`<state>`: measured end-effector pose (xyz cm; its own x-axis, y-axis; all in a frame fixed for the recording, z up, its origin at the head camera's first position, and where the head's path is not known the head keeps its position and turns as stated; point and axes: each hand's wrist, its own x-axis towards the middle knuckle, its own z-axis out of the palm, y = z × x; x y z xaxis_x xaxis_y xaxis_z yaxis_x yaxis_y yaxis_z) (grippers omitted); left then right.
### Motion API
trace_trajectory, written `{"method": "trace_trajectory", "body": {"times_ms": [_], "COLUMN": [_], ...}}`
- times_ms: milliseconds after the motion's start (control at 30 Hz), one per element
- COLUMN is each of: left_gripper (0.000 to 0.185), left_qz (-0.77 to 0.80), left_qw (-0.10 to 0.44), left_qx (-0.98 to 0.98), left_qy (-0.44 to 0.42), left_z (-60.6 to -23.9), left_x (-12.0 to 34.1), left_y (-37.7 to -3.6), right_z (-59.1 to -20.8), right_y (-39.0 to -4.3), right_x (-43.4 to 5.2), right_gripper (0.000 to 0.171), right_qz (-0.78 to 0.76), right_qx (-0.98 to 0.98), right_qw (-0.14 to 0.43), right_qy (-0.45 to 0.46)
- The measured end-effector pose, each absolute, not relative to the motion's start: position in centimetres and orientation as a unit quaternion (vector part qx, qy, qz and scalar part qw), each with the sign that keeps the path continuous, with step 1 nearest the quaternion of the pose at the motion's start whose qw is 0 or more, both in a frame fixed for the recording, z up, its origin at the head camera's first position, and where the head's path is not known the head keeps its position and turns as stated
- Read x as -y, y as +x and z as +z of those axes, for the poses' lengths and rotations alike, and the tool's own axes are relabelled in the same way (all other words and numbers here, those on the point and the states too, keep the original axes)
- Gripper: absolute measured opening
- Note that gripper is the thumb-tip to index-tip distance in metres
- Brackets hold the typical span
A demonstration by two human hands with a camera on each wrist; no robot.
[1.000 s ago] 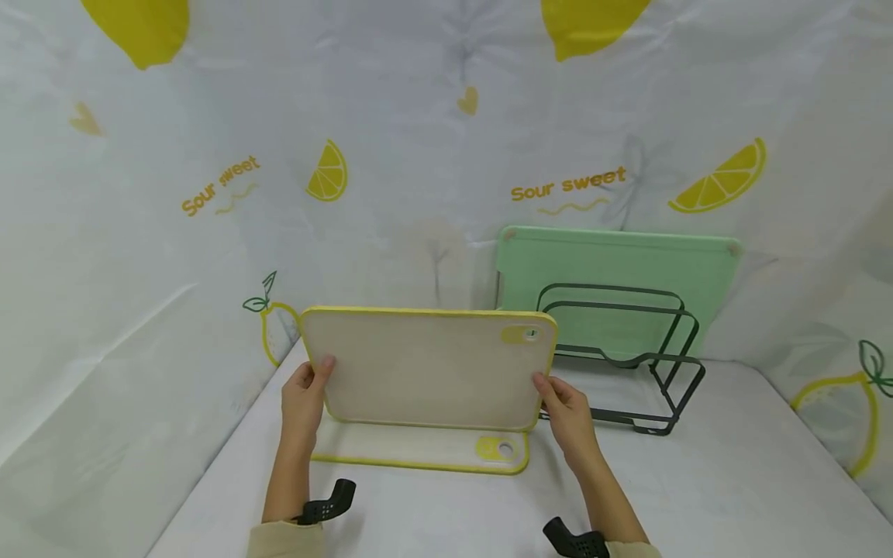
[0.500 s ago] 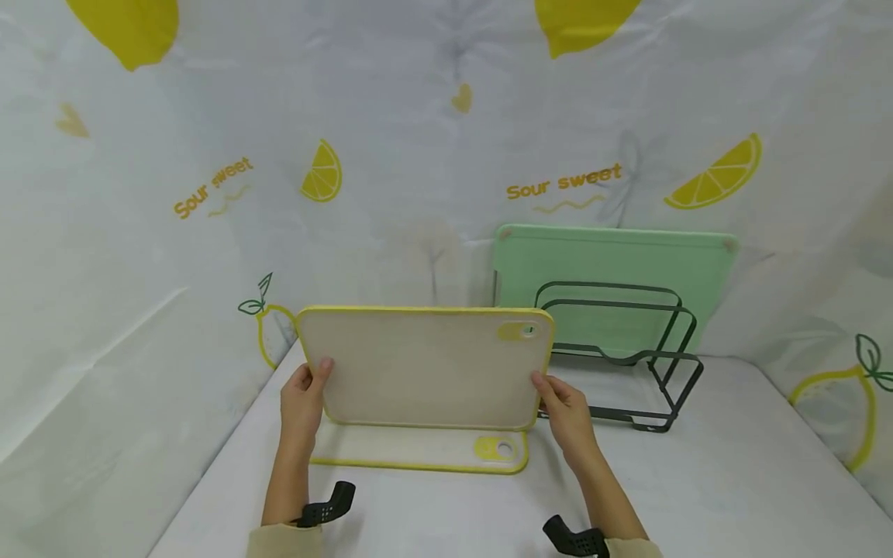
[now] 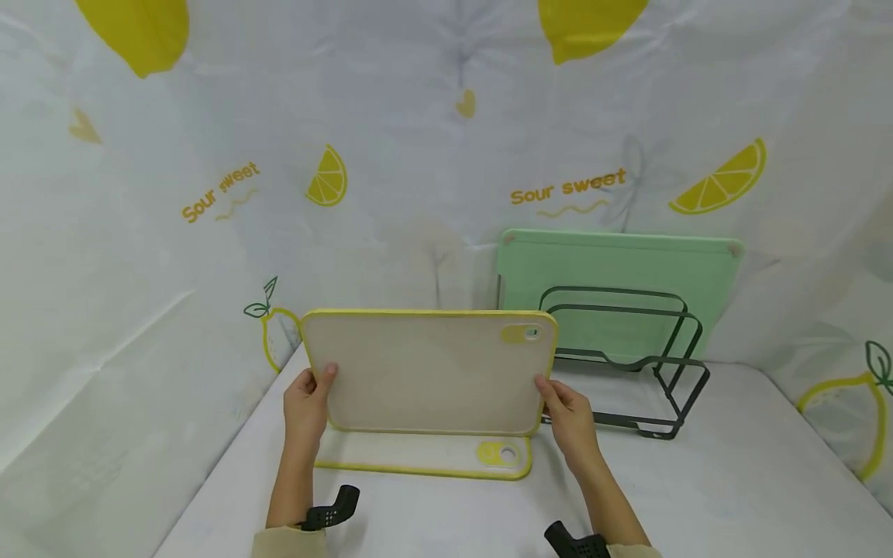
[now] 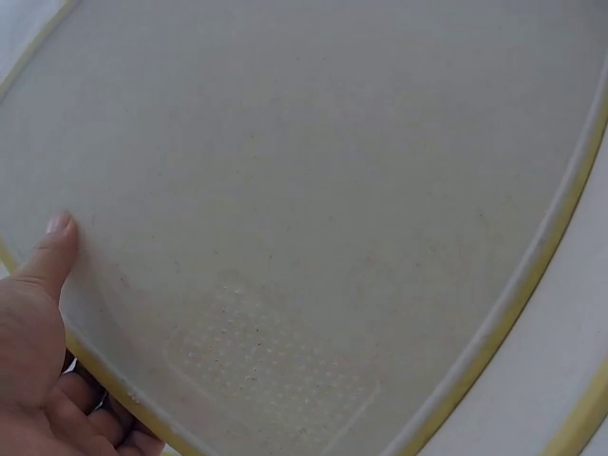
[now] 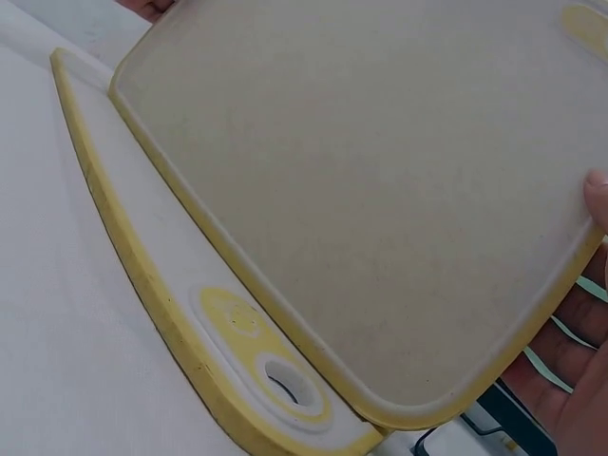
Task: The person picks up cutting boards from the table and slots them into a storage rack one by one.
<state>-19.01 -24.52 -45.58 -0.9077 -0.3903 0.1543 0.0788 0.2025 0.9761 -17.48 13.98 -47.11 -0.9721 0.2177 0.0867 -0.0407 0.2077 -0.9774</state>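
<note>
A white cutting board (image 3: 425, 372) with a yellow rim is held up, tilted, its broad face toward me. My left hand (image 3: 305, 407) grips its left edge, thumb on the face and fingers behind. The opposite edge is held by my right hand (image 3: 572, 418) in the same way. A textured, bumpy patch (image 4: 271, 366) shows on the face in the left wrist view. Below it a second yellow-rimmed cutting board (image 3: 405, 456) lies on the table, mostly covered in the head view. Its yellow corner piece (image 5: 237, 318) surrounds a round hole.
At the back right stands a black wire rack (image 3: 687, 380) with a green cutting board (image 3: 621, 260) upright in its rear. The rack is just beyond my right hand. A white cloth covers the table (image 3: 753, 465), and a lemon-print sheet (image 3: 418, 256) hangs behind.
Both hands keep the raised cutting board in nearly the same place. Only the head view shifts slightly.
</note>
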Motion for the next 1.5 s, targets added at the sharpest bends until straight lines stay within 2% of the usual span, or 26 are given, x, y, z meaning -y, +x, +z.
{"method": "trace_trajectory", "body": {"times_ms": [300, 533, 1000, 1267, 1500], "left_gripper": [0.057, 0.058, 0.053, 0.052, 0.055], "left_qz": [-0.621, -0.628, -0.643, -0.633, -0.632], "left_qw": [0.178, 0.168, 0.172, 0.153, 0.111], "left_qx": [0.754, 0.750, 0.734, 0.743, 0.755], "left_qy": [0.118, 0.125, 0.135, 0.152, 0.133], "left_z": [-45.1, -45.0, -44.8, -44.1, -43.1], "left_x": [24.4, 24.4, 23.9, 23.3, 22.8], "left_y": [-19.0, -19.1, -18.9, -18.7, -18.2], "right_z": [-46.5, -46.7, -46.5, -45.0, -43.9], "right_y": [-17.5, -17.5, -16.9, -16.5, -16.2], "right_x": [-14.2, -14.5, -14.6, -15.4, -16.5], "right_gripper": [0.053, 0.046, 0.035, 0.044, 0.048], "right_qz": [0.621, 0.636, 0.636, 0.626, 0.626], "right_qx": [0.774, 0.762, 0.750, 0.763, 0.762], "right_qw": [0.108, 0.112, 0.177, 0.141, 0.116], "right_qy": [-0.062, -0.051, -0.045, -0.078, -0.115]}}
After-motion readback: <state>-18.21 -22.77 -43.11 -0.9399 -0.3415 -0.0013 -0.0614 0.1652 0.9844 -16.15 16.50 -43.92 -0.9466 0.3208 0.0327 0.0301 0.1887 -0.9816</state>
